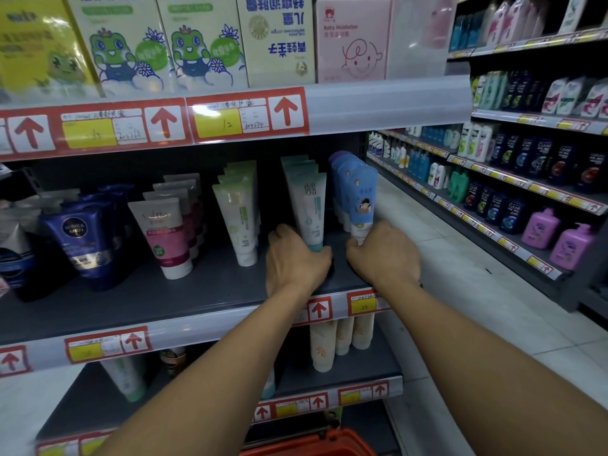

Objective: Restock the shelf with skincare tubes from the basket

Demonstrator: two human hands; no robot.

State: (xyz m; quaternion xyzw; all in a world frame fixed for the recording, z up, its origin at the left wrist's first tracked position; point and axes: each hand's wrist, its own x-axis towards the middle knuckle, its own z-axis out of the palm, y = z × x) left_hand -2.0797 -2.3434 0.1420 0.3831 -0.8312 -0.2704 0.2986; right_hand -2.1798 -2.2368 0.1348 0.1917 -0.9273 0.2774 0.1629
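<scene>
On the dark middle shelf (138, 291), tubes stand cap-down in rows. My left hand (294, 258) grips the teal cap end of the front white-and-teal tube (309, 209). My right hand (381, 255) holds the bottom of the front blue-and-white tube (360, 205) at the shelf's right end. More tubes of each kind stand behind them. An orange basket (316, 444) shows at the bottom edge; its contents are hidden.
Left along the shelf stand white-green tubes (238, 218), pink-white tubes (167, 238) and dark blue Nivea Men tubes (85, 245). Boxes fill the shelf above, cream tubes (342, 340) the one below. An aisle with shampoo shelves (526, 179) runs on the right.
</scene>
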